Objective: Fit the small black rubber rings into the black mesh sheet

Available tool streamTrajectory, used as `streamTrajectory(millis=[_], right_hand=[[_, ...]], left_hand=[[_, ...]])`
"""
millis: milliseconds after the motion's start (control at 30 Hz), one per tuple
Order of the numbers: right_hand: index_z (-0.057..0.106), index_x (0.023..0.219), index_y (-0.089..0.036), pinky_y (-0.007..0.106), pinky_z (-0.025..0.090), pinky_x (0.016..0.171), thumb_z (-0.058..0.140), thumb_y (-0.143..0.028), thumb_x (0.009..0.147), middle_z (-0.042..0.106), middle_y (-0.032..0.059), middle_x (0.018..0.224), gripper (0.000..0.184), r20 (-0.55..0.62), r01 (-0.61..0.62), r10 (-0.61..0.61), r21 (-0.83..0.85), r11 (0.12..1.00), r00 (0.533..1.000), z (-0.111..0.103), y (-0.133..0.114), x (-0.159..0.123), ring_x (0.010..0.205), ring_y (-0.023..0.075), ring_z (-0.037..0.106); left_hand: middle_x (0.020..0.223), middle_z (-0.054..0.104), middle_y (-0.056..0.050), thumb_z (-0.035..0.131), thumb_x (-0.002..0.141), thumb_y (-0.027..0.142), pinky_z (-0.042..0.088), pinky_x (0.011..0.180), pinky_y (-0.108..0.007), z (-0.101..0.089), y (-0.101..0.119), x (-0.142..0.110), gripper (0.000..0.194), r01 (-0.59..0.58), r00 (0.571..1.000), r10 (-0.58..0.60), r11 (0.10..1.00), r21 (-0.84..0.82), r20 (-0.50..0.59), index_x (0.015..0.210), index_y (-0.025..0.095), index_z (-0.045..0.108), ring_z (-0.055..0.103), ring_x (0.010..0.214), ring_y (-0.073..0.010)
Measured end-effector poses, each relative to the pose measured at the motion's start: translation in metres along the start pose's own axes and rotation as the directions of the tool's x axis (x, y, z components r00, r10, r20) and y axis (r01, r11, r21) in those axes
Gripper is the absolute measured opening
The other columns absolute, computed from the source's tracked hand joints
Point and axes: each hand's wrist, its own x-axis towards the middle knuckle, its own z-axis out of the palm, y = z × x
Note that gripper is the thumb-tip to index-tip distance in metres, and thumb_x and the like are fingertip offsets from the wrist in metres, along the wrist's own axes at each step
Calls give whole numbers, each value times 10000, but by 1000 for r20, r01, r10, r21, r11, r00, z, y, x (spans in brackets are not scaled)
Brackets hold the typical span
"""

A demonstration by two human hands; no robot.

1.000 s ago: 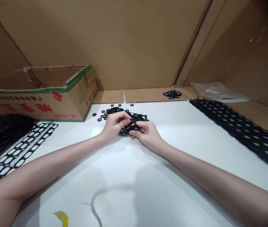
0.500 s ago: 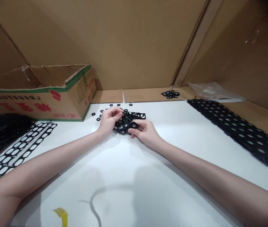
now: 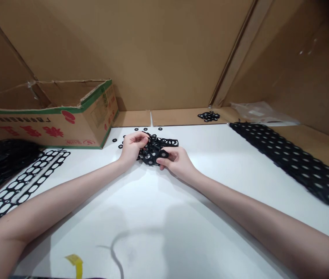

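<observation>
A crumpled black sheet with round holes (image 3: 150, 159) lies bunched between my hands on the white table. My right hand (image 3: 176, 159) pinches its right edge between thumb and fingers, by one of the ring-shaped parts. At the upper left of the bunch, my left hand (image 3: 134, 145) is closed in a pinch; what sits between its fingertips is too small to make out. Behind the bunch a strip of black open mesh (image 3: 170, 142) sticks out to the right. Several loose small black rings (image 3: 136, 129) lie around and behind my left hand.
A cardboard box (image 3: 91, 124) stands at the left, with black mesh sheets (image 3: 33, 170) before it. Along the right lies a long black perforated sheet (image 3: 292, 162). At the back are a pile of black rings (image 3: 209, 116) and a clear plastic bag (image 3: 264, 112). Yellow tape (image 3: 76, 263) sticks near the front.
My left hand has shifted slightly left, still pinched. My right hand keeps its grip on the black sheet in nearly the same place.
</observation>
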Motion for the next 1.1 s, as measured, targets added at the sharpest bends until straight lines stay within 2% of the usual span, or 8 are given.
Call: streamTrajectory(millis=[167, 300, 433, 567, 633, 733, 867, 1100], right_hand=[[562, 580, -165, 265, 420, 531, 631, -206, 616, 558, -20, 540, 88, 13, -13, 12, 20, 1000, 1000, 1, 1, -5, 513, 121, 531], [559, 620, -169, 275, 440, 549, 691, -295, 655, 553, -19, 547, 186, -35, 12, -9, 86, 996, 999, 0, 4, -3, 524, 125, 539], [601, 738, -167, 279, 476, 588, 731, -411, 684, 599, -5, 673, 282, -114, 79, -55, 216, 973, 992, -3, 8, 1, 578, 128, 577], [591, 859, -181, 275, 501, 614, 743, -428, 696, 613, -5, 804, 333, -136, 59, -14, 336, 940, 991, -4, 8, 2, 625, 132, 643], [558, 877, -191, 278, 507, 612, 772, -408, 670, 621, -7, 850, 368, -144, 48, 8, 380, 924, 990, -4, 7, 1, 632, 138, 663], [528, 894, -196, 269, 494, 570, 804, -392, 630, 642, -8, 844, 429, -162, 29, 40, 405, 914, 986, -4, 6, 2, 594, 137, 663], [536, 878, -192, 260, 480, 547, 822, -381, 604, 658, -16, 800, 439, -189, 34, 49, 413, 910, 981, -5, 4, 2, 547, 123, 642], [657, 801, -168, 260, 502, 633, 822, -393, 609, 700, 10, 755, 339, -101, -10, 73, 523, 853, 992, -11, 0, 3, 613, 129, 652]], left_hand=[[549, 508, 27, 565, 716, 253, 285, 449, -205, -20, -10, 18, 121, -25, 982, 32, 999, 41, -188, 643, 163, 528, 415, 463, -85], [639, 584, 7, 596, 730, 273, 381, 551, -228, -25, -11, 22, 116, -71, 977, 95, 989, 127, -192, 723, 159, 608, 511, 581, -117], [820, 666, -32, 618, 733, 238, 438, 734, -276, -19, -7, 17, 118, -129, 980, 160, 963, 235, -118, 791, 160, 684, 589, 793, -165], [900, 665, -53, 625, 697, 134, 440, 774, -299, -17, -1, 14, 135, -180, 982, 189, 930, 321, 5, 781, 166, 726, 596, 906, -200], [938, 649, -65, 595, 755, 145, 440, 800, -308, -17, 3, 10, 145, -254, 967, 250, 900, 354, 58, 804, 165, 730, 587, 948, -205], [981, 624, -74, 514, 888, 232, 437, 834, -321, -15, 12, 0, 214, -445, 895, 396, 813, 374, 204, 962, 166, 703, 571, 962, -197], [973, 621, -75, 561, 890, 260, 441, 816, -310, -11, 19, -10, 205, -602, 788, 459, 713, 359, 410, 1044, 159, 651, 561, 916, -187], [828, 611, -36, 581, 886, 217, 436, 698, -255, -7, 17, -11, 140, -601, 797, 487, 699, 388, 358, 981, 152, 662, 557, 756, -146]])
